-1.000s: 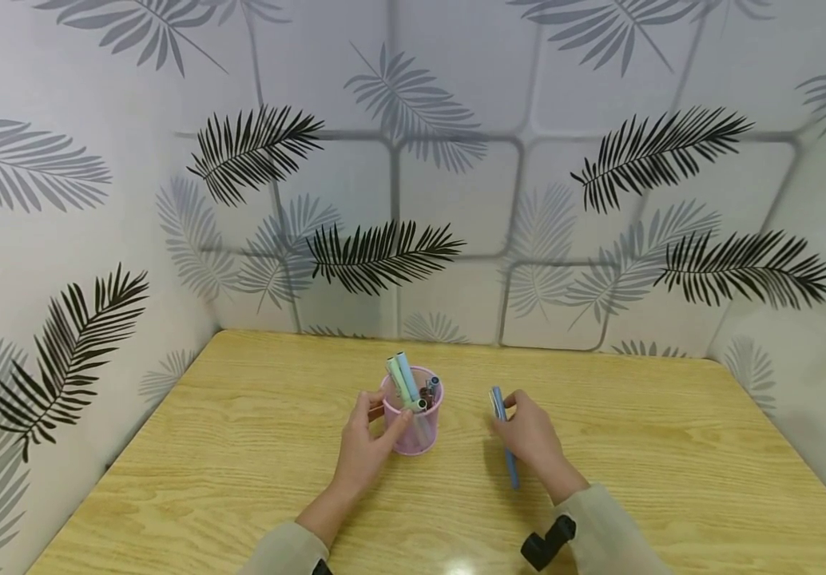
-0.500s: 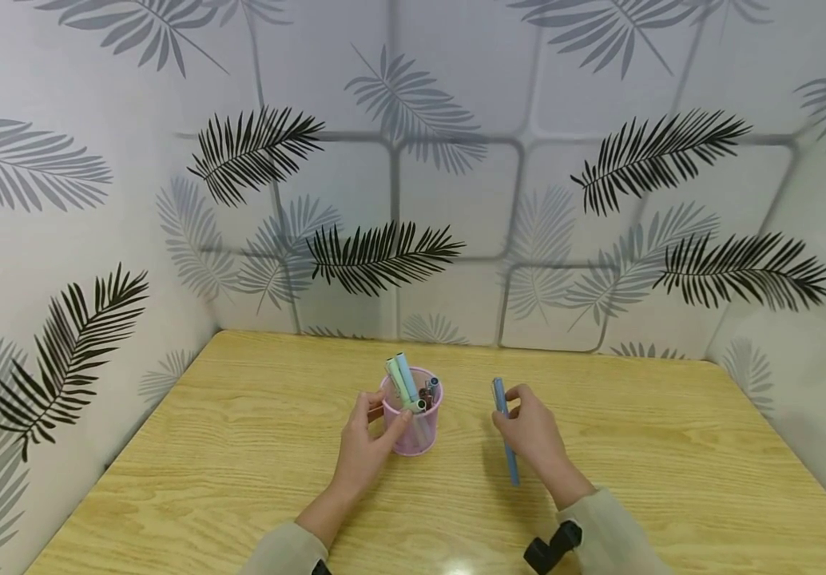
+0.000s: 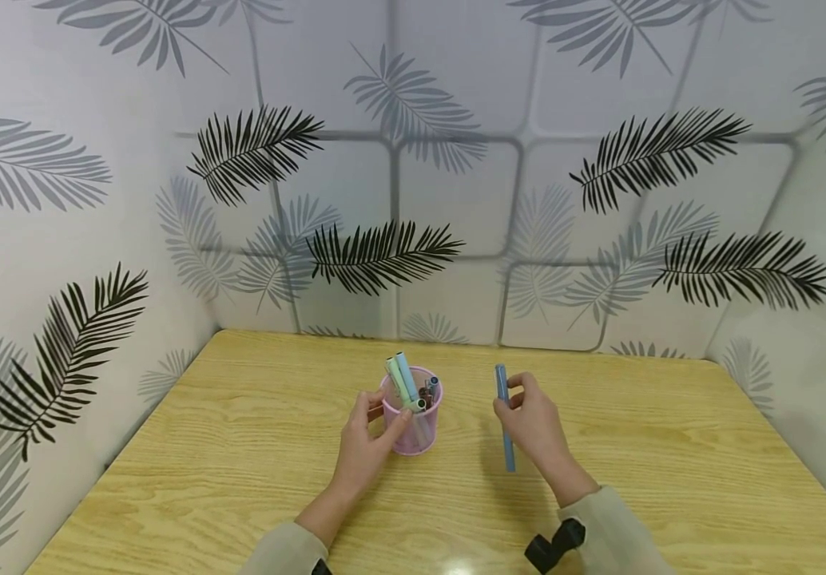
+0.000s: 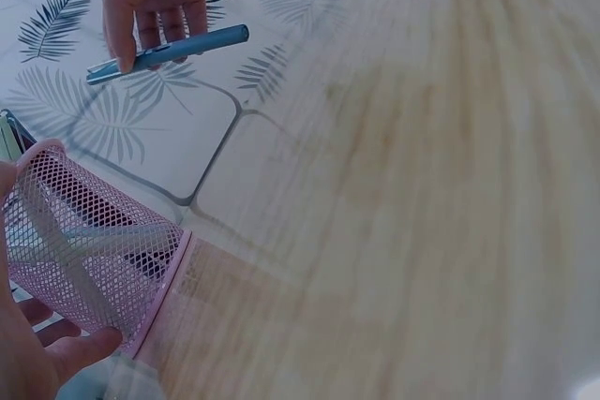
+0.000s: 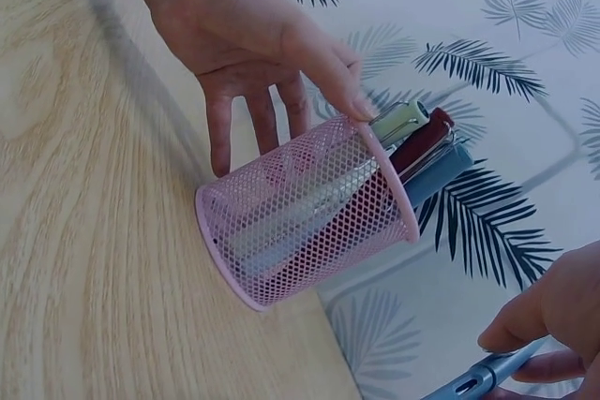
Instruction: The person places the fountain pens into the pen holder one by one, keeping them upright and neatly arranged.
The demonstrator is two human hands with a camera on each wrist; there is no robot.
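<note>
A pink mesh pen holder [image 3: 413,438] stands upright on the table. My left hand [image 3: 363,451] holds it from the left, thumb at the near rim and fingers round the far side. Several pens [image 5: 427,161] poke out above its rim, among them pale green, light blue and dark red ones. To its right, my right hand [image 3: 535,423] pinches a blue capped pen [image 3: 509,454] between thumb and fingers. That pen is raised off the table and points up and away. In the left wrist view the blue pen [image 4: 178,51] shows along most of its length.
The light wood-grain table [image 3: 255,415] reaches back to a wall [image 3: 456,295] with a leaf pattern. Another wall [image 3: 61,239] rises along the left edge. A black camera mount [image 3: 555,546] sits at my right wrist.
My right hand has lifted the blue pen and moved it slightly away from me, and the pen now stands steeper. My left hand and the pen holder have stayed in place.
</note>
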